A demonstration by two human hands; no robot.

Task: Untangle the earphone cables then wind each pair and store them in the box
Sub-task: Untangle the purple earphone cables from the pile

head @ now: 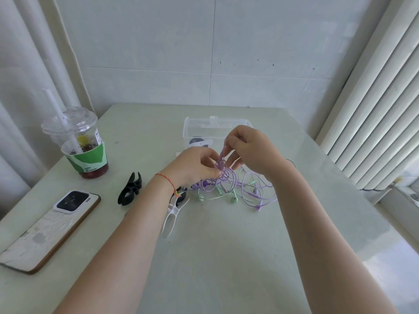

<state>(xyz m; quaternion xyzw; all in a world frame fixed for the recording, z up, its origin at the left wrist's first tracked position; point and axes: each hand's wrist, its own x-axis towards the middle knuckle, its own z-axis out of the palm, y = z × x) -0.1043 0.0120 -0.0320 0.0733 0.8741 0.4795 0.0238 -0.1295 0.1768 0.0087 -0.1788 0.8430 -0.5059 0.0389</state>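
Observation:
A purple earphone cable (250,194) lies tangled with a mint green earphone cable (216,197) on the pale table (215,257). My left hand (192,165) pinches a knotted bunch of purple cable just above the table. My right hand (251,148) pinches the same bunch higher up, pulling a strand upward. Loose loops, green earbuds and a purple plug trail below and to the right of both hands. Behind my hands stands the clear plastic box (195,126), open, with a dark round item inside.
A black cable clip (130,189) and a white cable clip (172,214) lie left of the tangle. A phone (49,227) lies face down at the left edge. An iced drink cup with a straw (79,143) stands at the back left. A radiator (381,109) flanks the right.

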